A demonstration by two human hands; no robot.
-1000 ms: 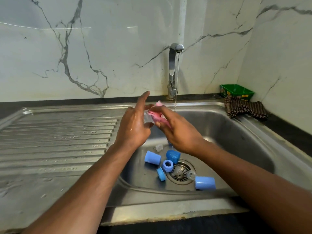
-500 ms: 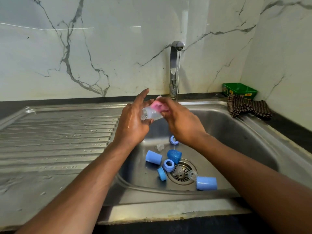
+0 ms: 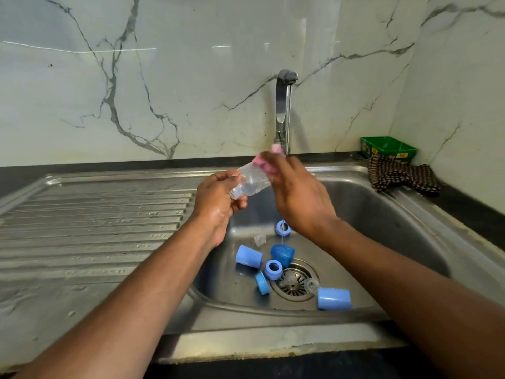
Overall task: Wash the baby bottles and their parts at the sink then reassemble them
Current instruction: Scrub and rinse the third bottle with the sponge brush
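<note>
My left hand (image 3: pixel 218 203) grips a small clear baby bottle (image 3: pixel 250 180) by one end, tilted over the sink's left side. My right hand (image 3: pixel 297 195) pinches a pink sponge (image 3: pixel 261 162) against the bottle's other end, blurred by motion. In the steel sink basin (image 3: pixel 382 214) lie blue parts: two caps (image 3: pixel 248 257) (image 3: pixel 334 298), two rings (image 3: pixel 282 227) (image 3: pixel 273 269), a disc (image 3: pixel 261 283) and a dark blue piece (image 3: pixel 282 254). Two clear teats (image 3: pixel 259 239) (image 3: pixel 311 285) lie among them.
The tap (image 3: pixel 282 110) runs a thin stream into the basin beside my right hand. A ribbed steel draining board (image 3: pixel 90 228) lies to the left. A green box (image 3: pixel 388 149) and a striped cloth (image 3: pixel 401 176) sit at the back right corner. The drain (image 3: pixel 293 281) is in the basin's front.
Both hands have risen and shifted right toward the tap. The bottle now shows more fully between them, and my right hand moved the sponge along it.
</note>
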